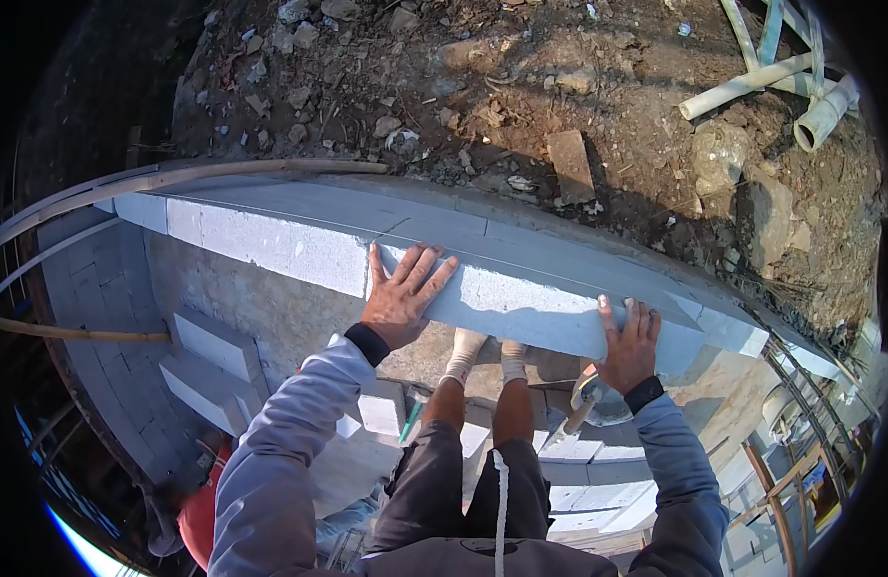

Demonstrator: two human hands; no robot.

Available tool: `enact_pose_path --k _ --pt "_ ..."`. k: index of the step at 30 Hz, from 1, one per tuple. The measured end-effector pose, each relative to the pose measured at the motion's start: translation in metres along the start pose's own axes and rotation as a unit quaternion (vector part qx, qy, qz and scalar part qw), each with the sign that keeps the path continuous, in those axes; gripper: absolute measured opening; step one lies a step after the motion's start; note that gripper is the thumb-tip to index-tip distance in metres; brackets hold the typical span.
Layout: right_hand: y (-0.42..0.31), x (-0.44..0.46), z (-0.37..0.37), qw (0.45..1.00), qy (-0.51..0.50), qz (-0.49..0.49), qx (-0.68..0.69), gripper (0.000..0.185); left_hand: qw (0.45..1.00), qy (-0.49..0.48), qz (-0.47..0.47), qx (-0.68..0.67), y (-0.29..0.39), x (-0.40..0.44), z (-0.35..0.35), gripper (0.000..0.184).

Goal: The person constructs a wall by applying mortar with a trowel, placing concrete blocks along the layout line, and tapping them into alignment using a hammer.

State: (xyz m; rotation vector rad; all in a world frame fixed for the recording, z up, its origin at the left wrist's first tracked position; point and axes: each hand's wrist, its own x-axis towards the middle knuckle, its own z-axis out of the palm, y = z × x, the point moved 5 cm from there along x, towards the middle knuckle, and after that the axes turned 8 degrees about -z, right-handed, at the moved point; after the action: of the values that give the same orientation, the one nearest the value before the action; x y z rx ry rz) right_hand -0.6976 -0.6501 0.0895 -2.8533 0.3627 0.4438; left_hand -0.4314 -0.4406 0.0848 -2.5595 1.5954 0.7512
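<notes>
A long pale lightweight concrete block [521, 298] lies in the top row of a block wall [247, 240]. My left hand [405, 298] rests on it near its left end, fingers spread beside the joint with the neighbouring block. Further right, my right hand [626, 348] lies against the same block, fingers stretched over its upper edge and thumb apart. A thin string line [300, 213] runs along the top of the wall. Below my right hand is a hand tool with a long handle [578, 415], partly hidden; its kind is unclear.
Loose blocks [216, 346] lie on the floor at left, with more stacked blocks [598, 471] behind my legs. A green-handled tool [411, 421] is near my knee. Beyond the wall, rubble soil holds pipes [747, 88] and a flat piece [571, 165]. A red rounded object [201, 505] shows lower left.
</notes>
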Motion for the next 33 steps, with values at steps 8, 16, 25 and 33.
enact_pose_path --k 8,16,25,33 --pt "-0.001 0.002 -0.001 1.0 -0.017 0.009 0.004 0.105 1.0 -0.004 -0.01 0.003 0.002 -0.001 0.001 0.097" --pt "-0.002 0.0 0.001 1.0 -0.013 0.017 0.006 0.101 1.0 -0.009 -0.029 -0.001 0.001 -0.007 0.003 0.097" --pt "-0.003 0.002 0.001 0.999 0.048 0.025 -0.006 0.094 0.991 0.007 -0.134 -0.01 -0.034 -0.029 -0.003 0.1" --pt "-0.004 0.001 0.002 0.998 0.049 0.047 -0.002 0.093 0.993 0.018 -0.117 -0.011 -0.048 -0.027 -0.003 0.104"
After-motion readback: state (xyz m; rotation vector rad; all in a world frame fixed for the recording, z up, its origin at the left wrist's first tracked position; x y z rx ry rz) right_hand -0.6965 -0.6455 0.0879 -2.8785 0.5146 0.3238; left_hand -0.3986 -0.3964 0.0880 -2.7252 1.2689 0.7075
